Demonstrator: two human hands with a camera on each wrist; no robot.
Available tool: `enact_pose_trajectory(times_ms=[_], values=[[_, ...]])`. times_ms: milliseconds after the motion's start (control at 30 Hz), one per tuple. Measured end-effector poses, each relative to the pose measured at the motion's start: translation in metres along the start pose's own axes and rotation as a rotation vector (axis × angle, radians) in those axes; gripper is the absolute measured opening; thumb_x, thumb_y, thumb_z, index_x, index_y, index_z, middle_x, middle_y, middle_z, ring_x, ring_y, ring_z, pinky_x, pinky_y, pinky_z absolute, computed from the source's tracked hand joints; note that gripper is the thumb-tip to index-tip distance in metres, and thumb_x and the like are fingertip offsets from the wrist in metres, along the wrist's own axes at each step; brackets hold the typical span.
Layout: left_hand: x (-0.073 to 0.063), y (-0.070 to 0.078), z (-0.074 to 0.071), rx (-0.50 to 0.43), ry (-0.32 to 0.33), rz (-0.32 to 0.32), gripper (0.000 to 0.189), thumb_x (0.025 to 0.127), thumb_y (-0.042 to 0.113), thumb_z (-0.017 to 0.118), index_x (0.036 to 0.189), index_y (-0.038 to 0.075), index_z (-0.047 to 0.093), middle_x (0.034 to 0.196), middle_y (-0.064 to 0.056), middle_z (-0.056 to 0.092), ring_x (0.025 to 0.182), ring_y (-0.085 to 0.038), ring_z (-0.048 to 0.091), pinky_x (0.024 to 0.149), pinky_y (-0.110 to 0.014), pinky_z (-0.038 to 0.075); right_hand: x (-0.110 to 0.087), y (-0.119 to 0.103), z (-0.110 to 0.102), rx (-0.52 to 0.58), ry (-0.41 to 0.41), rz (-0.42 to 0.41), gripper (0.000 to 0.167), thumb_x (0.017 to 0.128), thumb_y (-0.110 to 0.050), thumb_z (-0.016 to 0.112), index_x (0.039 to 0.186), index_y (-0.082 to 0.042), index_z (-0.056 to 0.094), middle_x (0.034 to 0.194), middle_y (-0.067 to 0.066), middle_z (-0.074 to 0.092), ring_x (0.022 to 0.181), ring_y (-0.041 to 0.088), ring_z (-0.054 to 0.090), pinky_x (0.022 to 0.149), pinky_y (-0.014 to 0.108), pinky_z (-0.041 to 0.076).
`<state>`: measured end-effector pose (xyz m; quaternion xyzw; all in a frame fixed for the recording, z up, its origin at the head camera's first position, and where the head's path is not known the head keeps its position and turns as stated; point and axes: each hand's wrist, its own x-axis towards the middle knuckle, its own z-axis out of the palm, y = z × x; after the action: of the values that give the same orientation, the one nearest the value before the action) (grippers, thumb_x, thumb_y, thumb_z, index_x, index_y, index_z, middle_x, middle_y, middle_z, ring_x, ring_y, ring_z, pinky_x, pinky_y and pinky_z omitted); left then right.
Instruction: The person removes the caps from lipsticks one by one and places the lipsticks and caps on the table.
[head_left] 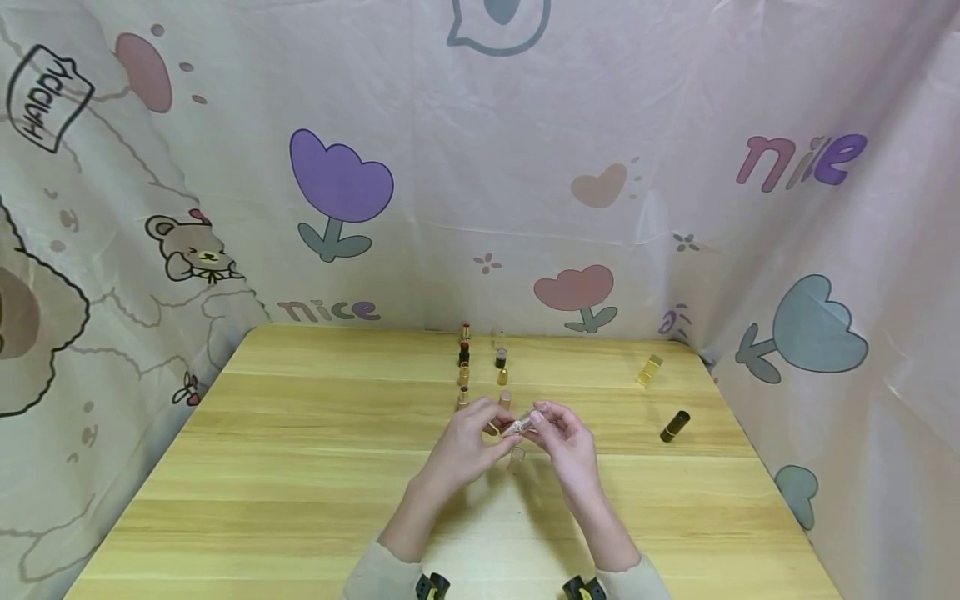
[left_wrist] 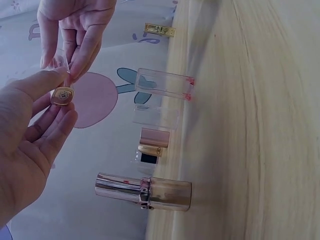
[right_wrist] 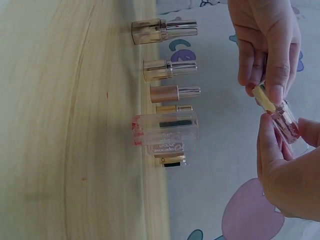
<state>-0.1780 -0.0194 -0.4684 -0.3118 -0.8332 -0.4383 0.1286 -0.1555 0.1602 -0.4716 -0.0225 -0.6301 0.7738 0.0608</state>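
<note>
Above the middle of the table, both hands hold one lipstick point(right_wrist: 282, 117), tilted, with a gold base and a clear pinkish case. My left hand point(head_left: 462, 442) pinches its gold end between thumb and fingers. At the clear end, my right hand point(head_left: 567, 442) grips with thumb and fingertips, partly hiding it. A clear cap with red marks at its base point(left_wrist: 165, 82) stands on the table just below the hands. In the left wrist view, an upright lipstick tube with a shiny metallic top point(left_wrist: 145, 191) stands near the left hand.
Behind the hands, several lipsticks point(head_left: 463, 354) stand in a column, with a second column of caps point(head_left: 502, 377) to their right. A gold tube point(head_left: 649, 371) and a black tube point(head_left: 675, 426) are at the table's right. A printed cloth point(head_left: 480, 167) hangs around the wooden table point(head_left: 300, 467).
</note>
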Motion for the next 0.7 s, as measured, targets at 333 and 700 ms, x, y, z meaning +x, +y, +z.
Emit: enact_pose_trajectory(times_ms=[333, 700], values=[[-0.011, -0.009, -0.011, -0.028, 0.024, -0.097, 0.024, 0.085, 0.007, 0.086, 0.104, 0.008, 0.072, 0.101, 0.000, 0.068, 0.089, -0.012, 0.068, 0.083, -0.026, 0.062, 0.010, -0.017, -0.023, 0.061, 0.108, -0.098, 0.023, 0.105, -0.011, 0.061, 0.117, 0.009, 0.058, 0.105, 0.009, 0.069, 0.098, 0.018, 0.070, 0.094, 0.036, 0.061], [-0.017, -0.012, -0.021, -0.166, 0.048, -0.083, 0.026, 0.086, 0.000, 0.082, 0.109, 0.007, 0.072, 0.104, -0.001, 0.071, 0.090, -0.016, 0.071, 0.085, -0.029, 0.063, 0.004, -0.016, -0.024, -0.023, 0.103, -0.090, 0.036, 0.101, -0.008, 0.068, 0.129, 0.010, 0.056, 0.111, 0.010, 0.067, 0.097, 0.017, 0.071, 0.092, 0.034, 0.062]])
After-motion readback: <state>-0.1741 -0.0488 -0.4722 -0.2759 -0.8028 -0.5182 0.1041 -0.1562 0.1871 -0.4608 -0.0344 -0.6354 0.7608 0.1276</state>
